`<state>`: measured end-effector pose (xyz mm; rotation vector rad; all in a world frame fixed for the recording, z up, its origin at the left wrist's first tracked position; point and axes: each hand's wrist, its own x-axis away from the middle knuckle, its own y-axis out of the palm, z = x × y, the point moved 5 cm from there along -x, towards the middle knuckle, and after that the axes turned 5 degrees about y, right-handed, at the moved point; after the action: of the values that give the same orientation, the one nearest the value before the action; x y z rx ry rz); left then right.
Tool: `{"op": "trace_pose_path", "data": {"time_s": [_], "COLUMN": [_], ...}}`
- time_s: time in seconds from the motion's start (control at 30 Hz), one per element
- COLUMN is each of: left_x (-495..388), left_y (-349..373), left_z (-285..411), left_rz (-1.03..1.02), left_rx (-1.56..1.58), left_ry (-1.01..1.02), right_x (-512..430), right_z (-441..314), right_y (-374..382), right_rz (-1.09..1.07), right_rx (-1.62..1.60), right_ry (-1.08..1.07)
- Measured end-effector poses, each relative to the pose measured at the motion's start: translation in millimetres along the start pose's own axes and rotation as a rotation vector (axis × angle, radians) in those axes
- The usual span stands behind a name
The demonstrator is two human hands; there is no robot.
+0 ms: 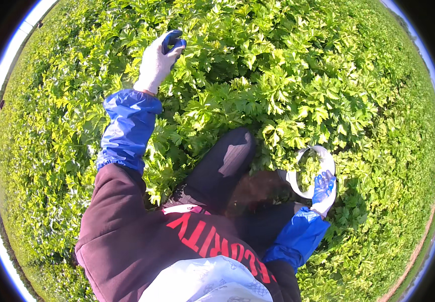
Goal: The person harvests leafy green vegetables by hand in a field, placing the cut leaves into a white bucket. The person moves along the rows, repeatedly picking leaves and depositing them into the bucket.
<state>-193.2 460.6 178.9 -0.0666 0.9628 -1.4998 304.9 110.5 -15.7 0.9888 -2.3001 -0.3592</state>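
Note:
My left hand (161,59) wears a white knit glove with blue-coated fingers. It is above the leafy green plants (217,90), which look like celery, at the upper left. Its thumb and fingers curve with a gap between them, and I see nothing held there. At the right, my right hand (323,192) is in a matching glove, its blue palm turned up and no object visible in it. The fingers overlap the edge of a white ring-shaped band (329,160); any contact is unclear. Leaves show through the ring.
Dense foliage surrounds me on every side. My bent knee (238,151) in dark trousers presses among the stems, with brownish ground (259,188) beside it. Blue sleeve covers (128,130) wrap both forearms. A pale strip (410,264) edges the field at the lower right.

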Motion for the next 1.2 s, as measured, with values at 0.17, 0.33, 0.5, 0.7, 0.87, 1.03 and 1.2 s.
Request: {"op": "trace_pose_path", "data": {"time_s": [0.17,0.33,0.5,0.7,0.87,1.03,1.2], "left_x": [-65.0,-87.7,-71.8,-94.7,-96.5,-102.4,-89.0], "left_y": [27.7,73.3,49.5,8.9,51.3,101.3,105.9], "left_z": [-29.1,-67.7,-57.9,-60.7,-40.5,-65.4,-63.1], "left_rz": [-0.1,-0.377,0.166,0.04,-0.275,-0.67,-0.638], "left_rx": [-0.623,-0.693,-0.416,-0.143,-0.271,-0.876,-0.825], "left_ry": [0.165,0.057,0.22,-0.065,0.048,0.119,0.19], "right_x": [-10.1,-21.8,-29.7,-35.4,-20.0,-16.7,-38.6], "right_z": [7.2,10.6,11.6,13.6,5.3,6.1,13.3], "right_y": [0.8,21.4,49.1,25.0,71.1,100.0,47.7], "right_rz": [0.082,-0.009,-0.142,-0.101,-0.2,-0.137,-0.048], "right_rx": [0.007,0.05,0.1,0.072,0.184,0.195,0.14], "right_ry": [0.066,0.054,0.037,0.068,-0.025,-0.009,0.05]}}
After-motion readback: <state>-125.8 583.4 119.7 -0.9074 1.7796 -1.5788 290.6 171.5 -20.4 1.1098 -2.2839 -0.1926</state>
